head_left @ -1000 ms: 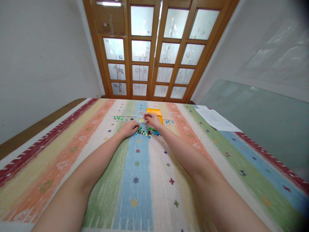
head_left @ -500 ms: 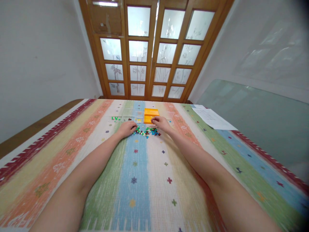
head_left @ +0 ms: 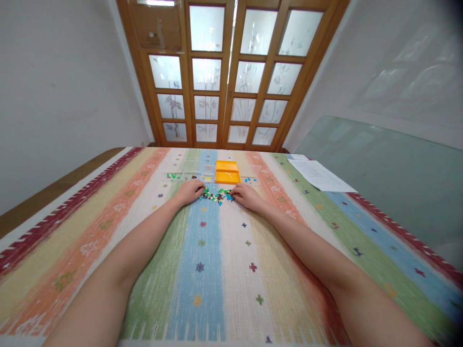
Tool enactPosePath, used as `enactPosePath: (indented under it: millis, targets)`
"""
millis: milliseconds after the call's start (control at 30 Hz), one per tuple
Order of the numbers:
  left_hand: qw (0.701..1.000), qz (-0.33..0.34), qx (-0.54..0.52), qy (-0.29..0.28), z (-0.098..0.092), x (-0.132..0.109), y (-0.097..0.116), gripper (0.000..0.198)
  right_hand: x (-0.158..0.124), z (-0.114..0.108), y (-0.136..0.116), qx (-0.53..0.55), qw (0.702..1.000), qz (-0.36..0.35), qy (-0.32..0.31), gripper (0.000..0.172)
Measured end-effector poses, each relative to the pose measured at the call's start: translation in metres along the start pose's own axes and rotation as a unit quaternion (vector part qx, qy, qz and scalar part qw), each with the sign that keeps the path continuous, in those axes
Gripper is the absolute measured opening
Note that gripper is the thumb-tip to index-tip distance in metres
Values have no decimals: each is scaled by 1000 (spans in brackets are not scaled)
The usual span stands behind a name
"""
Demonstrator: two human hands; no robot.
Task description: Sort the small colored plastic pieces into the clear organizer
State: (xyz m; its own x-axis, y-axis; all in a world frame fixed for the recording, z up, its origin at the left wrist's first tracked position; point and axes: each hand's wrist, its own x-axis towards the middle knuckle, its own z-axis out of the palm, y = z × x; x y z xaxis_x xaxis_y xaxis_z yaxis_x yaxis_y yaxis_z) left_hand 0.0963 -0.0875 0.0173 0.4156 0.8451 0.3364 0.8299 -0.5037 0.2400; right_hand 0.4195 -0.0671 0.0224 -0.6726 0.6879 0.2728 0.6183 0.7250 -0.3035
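A loose pile of tiny coloured pieces [head_left: 219, 194], green, dark brown, blue and pale, lies on the tablecloth between my two hands. At its left edge rests my left hand [head_left: 190, 192], fingers curled together; anything in them is too small to make out. My right hand [head_left: 248, 196] is at the pile's right edge, its fingertips pinched down onto the pieces. Just behind the pile stands an open orange box [head_left: 227, 182] with a few pale pieces inside. Left of it, clear boxes hold green pieces [head_left: 173, 176], dark brown pieces [head_left: 194, 177] and yellow pieces [head_left: 207, 179].
Right of the orange box, another clear box holds blue pieces [head_left: 250, 180]. Printed paper sheets [head_left: 320, 176] lie at the table's right side. A striped tablecloth [head_left: 210, 299] covers the table. Wooden glazed doors [head_left: 226, 72] stand beyond the far edge.
My right hand has moved from over the orange box down and toward me to the pile, uncovering the box's front corner and the blue pieces. The left hand has stayed in place.
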Motion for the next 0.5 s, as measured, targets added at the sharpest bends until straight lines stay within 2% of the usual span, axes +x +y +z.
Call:
enactPosePath:
  millis: [300, 500]
  targets:
    - [1000, 6, 4, 3, 2, 1, -2, 24, 4, 1, -10, -40, 999, 16, 8, 17]
    - [1000, 4, -4, 3, 1, 0, -2, 24, 19, 1, -16, -85, 993, 83, -17, 14]
